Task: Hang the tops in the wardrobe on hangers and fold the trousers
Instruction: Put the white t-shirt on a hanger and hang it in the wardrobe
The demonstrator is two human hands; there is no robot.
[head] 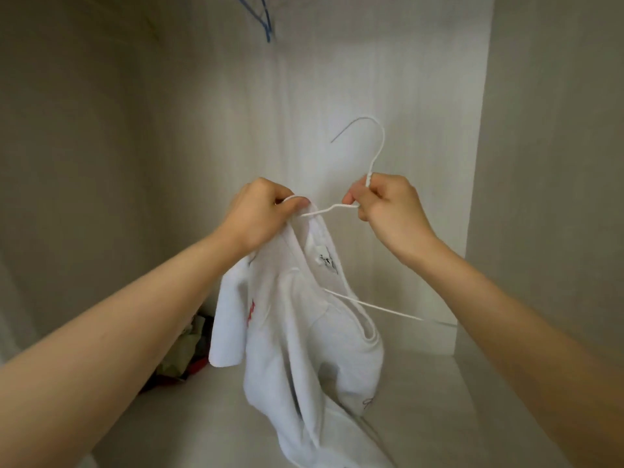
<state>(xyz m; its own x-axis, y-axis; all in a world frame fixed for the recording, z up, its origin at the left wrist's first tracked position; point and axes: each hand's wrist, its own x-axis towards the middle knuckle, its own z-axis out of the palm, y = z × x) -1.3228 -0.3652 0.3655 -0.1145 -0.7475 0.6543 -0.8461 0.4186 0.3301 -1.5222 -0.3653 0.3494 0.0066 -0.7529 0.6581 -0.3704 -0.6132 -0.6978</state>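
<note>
A white top is held over the middle of the wardrobe shelf, its collar gripped in the curled fingers of the left hand. A white hanger, one arm tucked into the collar, is pinched at its neck by the right hand.

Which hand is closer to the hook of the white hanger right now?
Right. The right hand pinches the white hanger just below its hook. The left hand grips the white top by its collar, farther off to the left.
</note>
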